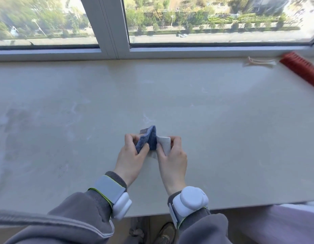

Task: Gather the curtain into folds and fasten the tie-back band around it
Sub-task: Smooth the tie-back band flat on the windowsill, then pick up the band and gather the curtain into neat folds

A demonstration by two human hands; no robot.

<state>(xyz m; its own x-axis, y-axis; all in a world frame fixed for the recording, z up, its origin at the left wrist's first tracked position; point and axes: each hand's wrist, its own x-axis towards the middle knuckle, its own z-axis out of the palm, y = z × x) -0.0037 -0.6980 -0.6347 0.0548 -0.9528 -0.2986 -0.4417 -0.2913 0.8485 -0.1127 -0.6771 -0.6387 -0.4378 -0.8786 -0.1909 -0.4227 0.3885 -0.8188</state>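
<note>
Both of my hands hold a short blue tie-back band [151,138] just above the pale windowsill [223,129]. The band is bent into a peak, with a white fastening patch [165,143] at its right end. My left hand [130,155] pinches the blue left end between thumb and fingers. My right hand [172,155] grips the white patch end. The two ends are apart. Pale fabric [293,224] shows at the bottom right below the sill, perhaps the curtain; I cannot tell.
A red brush [300,67] lies at the sill's far right, with a pinkish cord loop [258,62] beside it. The window frame [108,27] stands behind. My shoes [165,233] show on the floor below the sill's front edge.
</note>
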